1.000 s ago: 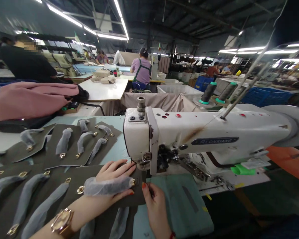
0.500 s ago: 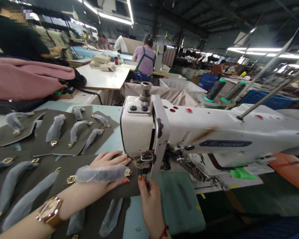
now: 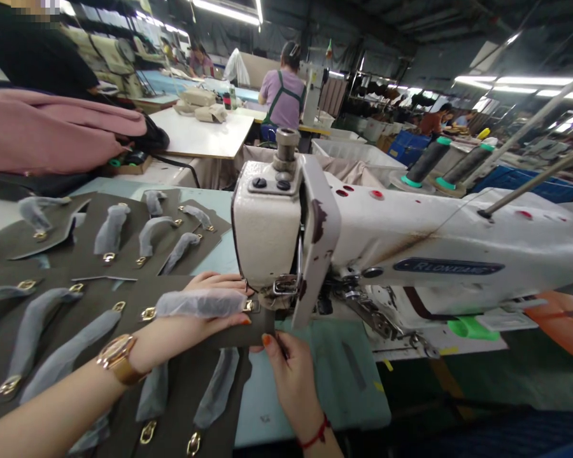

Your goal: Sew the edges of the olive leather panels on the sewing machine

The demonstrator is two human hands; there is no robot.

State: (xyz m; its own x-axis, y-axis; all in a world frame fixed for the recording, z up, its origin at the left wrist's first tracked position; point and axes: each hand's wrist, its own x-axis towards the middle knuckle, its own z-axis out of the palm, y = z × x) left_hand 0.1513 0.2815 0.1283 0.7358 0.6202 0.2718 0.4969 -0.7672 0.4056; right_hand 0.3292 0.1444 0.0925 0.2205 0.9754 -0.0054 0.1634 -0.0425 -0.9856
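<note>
A dark grey-brown leather-like panel [image 3: 255, 335] lies with its right edge by the needle area of a white sewing machine [image 3: 267, 222]. A carrying handle [image 3: 203, 304] wrapped in translucent film, with gold ring fittings, is fixed to it. My left hand [image 3: 214, 280] rests flat on the panel, passing beneath the handle, its fingers stretched behind and the thumb in front. At the near right corner, the thumb and fingers of my right hand [image 3: 291, 362] pinch the panel's edge. The machine head hides the needle and presser foot.
Several similar panels with wrapped handles [image 3: 48, 324] cover the left of the pale blue-green table [image 3: 262, 416]. Two dark thread cones [image 3: 430, 162] stand behind the machine. Pink material [image 3: 52, 133] is piled at the left. A person [image 3: 284, 92] sits further back, facing away.
The camera view has shifted, so the machine and panels appear slightly higher. Both hands stay on the panel; its right corner sits a little deeper beside the machine head.
</note>
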